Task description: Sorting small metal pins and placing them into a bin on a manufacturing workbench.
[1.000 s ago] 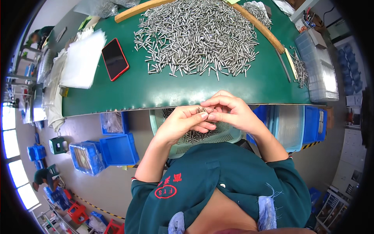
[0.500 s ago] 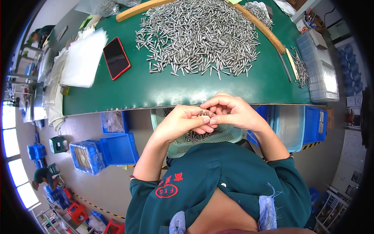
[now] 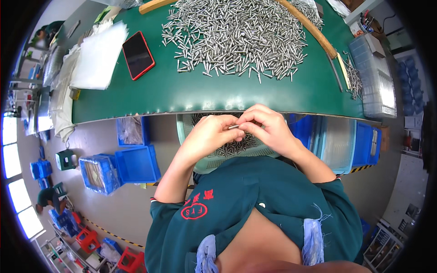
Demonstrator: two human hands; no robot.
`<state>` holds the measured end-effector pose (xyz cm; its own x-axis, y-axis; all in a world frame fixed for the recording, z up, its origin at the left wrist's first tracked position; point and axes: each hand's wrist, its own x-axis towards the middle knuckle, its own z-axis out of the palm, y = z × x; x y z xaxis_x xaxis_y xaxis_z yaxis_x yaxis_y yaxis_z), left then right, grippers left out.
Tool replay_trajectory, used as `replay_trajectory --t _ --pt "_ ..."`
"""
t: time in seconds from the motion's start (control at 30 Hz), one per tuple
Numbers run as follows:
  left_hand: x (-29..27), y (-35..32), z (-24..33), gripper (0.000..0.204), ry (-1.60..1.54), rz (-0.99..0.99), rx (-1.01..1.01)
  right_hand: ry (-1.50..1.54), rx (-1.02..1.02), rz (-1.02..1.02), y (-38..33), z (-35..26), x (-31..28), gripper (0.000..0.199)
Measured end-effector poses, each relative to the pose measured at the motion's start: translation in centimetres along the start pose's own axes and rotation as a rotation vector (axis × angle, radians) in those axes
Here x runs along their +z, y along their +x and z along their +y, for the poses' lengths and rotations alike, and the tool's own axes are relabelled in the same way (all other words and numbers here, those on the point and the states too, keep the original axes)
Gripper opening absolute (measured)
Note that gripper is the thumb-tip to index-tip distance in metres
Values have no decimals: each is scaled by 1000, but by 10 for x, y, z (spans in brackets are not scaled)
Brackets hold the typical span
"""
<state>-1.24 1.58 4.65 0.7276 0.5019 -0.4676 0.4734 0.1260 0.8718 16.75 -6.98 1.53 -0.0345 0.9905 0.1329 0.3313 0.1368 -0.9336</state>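
Across the upper part of the view spreads a smooth, dark green worktop [image 3: 191,93], its near edge facing the person. On it lies a wide, loose heap of short silvery metal pins [image 3: 236,38], with a long brown wooden bar [image 3: 314,31] along its right side. Just beyond the near edge, close to the person's body, sits a pale green perforated plastic basket [image 3: 214,164] with more metal pins [image 3: 243,145] inside. Left of the heap are thin white sheets [image 3: 98,57]. Both hands meet above the basket: the left hand [image 3: 207,133] is curled, and the right hand [image 3: 271,129] pinches with thumb and forefinger. A black-screened, red-edged phone [image 3: 138,55] lies between sheets and heap. One slim silvery pin [image 3: 233,127] is held between the two hands' fingertips; whether the left palm hides others, I cannot tell.
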Motion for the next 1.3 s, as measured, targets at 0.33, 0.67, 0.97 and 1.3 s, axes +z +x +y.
replay_trajectory --t 0.33,0.67,0.97,1.3 --pt "5 -36 -49 27 -332 187 138 1476 713 -162 -29 32 13 15" --pt "23 -56 -158 76 111 959 164 477 325 -87 -44 16 17 28" --pt "28 -41 -194 54 -141 903 160 -735 68 385 -80 68 -21 45" --pt "15 -48 -202 53 -780 635 140 -873 148 179 -84 52 -6 41"
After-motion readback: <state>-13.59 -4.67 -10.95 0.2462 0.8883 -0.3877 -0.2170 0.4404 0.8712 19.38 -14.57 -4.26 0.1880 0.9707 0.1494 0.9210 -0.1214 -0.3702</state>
